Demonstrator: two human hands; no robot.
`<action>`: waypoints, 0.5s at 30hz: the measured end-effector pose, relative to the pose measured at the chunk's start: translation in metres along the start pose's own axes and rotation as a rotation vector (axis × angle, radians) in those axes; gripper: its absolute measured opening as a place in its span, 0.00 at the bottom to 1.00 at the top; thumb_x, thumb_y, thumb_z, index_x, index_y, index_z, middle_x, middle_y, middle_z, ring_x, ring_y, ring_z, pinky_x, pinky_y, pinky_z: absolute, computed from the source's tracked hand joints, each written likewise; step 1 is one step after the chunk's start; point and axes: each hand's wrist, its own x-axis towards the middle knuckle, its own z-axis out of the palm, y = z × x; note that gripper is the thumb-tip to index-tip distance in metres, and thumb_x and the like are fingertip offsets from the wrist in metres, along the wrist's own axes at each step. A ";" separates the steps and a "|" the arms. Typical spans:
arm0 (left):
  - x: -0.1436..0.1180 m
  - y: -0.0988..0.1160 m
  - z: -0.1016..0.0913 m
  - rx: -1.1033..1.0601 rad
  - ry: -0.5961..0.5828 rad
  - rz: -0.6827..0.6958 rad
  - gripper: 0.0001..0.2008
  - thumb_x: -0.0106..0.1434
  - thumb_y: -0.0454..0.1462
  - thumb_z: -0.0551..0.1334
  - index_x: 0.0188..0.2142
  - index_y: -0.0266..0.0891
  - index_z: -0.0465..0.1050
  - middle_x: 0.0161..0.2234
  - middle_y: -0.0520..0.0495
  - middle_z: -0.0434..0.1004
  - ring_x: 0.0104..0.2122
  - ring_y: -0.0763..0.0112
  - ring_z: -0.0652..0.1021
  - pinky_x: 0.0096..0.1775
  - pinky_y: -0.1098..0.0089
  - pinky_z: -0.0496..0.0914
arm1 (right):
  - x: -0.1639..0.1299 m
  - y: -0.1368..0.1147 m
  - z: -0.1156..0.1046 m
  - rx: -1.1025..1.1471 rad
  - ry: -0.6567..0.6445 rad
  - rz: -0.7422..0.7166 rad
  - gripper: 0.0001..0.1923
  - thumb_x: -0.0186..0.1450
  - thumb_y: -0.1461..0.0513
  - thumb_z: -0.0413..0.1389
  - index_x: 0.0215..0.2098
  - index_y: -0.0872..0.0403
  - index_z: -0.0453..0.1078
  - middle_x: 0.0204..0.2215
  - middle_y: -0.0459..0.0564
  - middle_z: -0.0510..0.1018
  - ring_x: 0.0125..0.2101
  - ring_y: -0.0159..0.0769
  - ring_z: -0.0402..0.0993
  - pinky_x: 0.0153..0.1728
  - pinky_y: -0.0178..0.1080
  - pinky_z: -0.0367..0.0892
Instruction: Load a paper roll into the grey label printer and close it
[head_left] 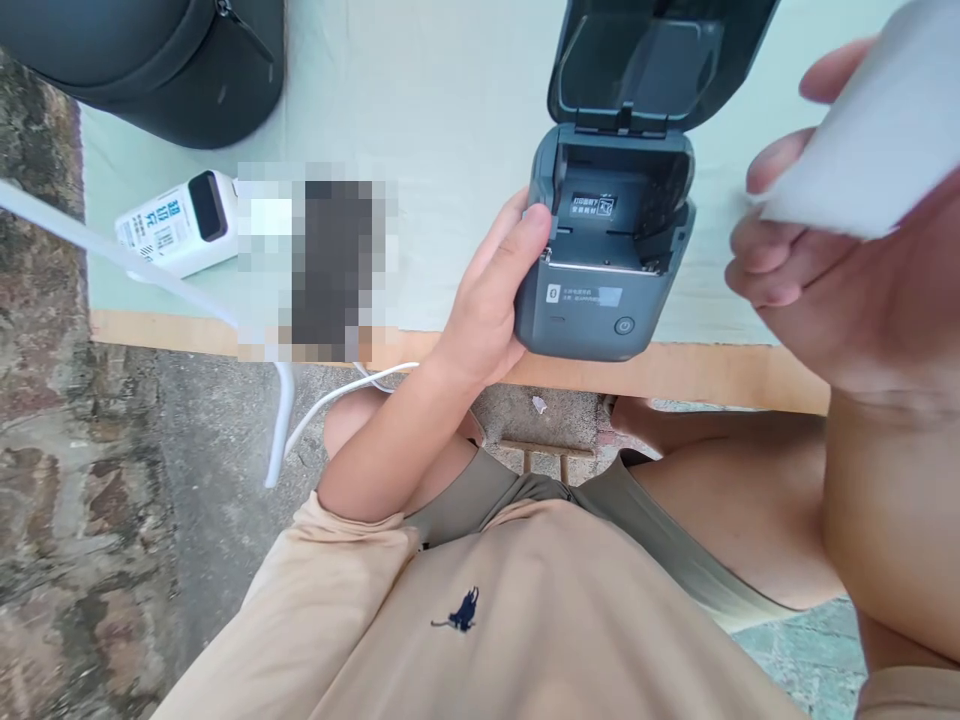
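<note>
My left hand (499, 290) grips a dark grey label printer (577, 310) by its left side, with the thumb on the edge. The printer's lid (652, 60) stands raised at the top, showing a hollow compartment with a small printed label inside. A power button and a Bluetooth mark are on its front. At the right, close to the camera, my right hand (817, 280) has its fingers curled around a white paper roll (877, 130). The roll is apart from the printer and partly cut off by the frame edge.
A white power bank (176, 225) with a dark display lies on the pale green tablecloth (420, 90), beside a pixelated dark object (330, 270). A black zippered bag (187, 80) stands at the back left. White cables (281, 420) hang over the wooden table edge (742, 370).
</note>
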 end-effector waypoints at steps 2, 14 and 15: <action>-0.001 0.003 0.000 -0.015 -0.021 -0.017 0.13 0.78 0.46 0.62 0.50 0.42 0.82 0.43 0.46 0.86 0.66 0.55 0.81 0.62 0.62 0.79 | -0.005 0.000 0.007 0.330 0.025 0.101 0.26 0.62 0.38 0.67 0.41 0.49 0.75 0.30 0.45 0.74 0.23 0.27 0.71 0.16 0.36 0.62; -0.002 0.005 0.005 -0.027 -0.016 -0.015 0.14 0.79 0.44 0.58 0.49 0.42 0.81 0.43 0.47 0.87 0.66 0.56 0.80 0.62 0.64 0.78 | -0.039 0.007 0.005 -0.414 0.080 -0.164 0.22 0.66 0.50 0.67 0.55 0.43 0.72 0.48 0.45 0.83 0.42 0.35 0.79 0.38 0.46 0.74; -0.002 0.005 0.005 -0.027 -0.019 -0.016 0.14 0.80 0.43 0.57 0.49 0.42 0.81 0.44 0.47 0.87 0.66 0.57 0.80 0.62 0.64 0.78 | -0.040 0.009 0.005 -0.468 0.080 -0.152 0.23 0.66 0.51 0.67 0.57 0.42 0.72 0.50 0.45 0.83 0.43 0.36 0.81 0.40 0.47 0.76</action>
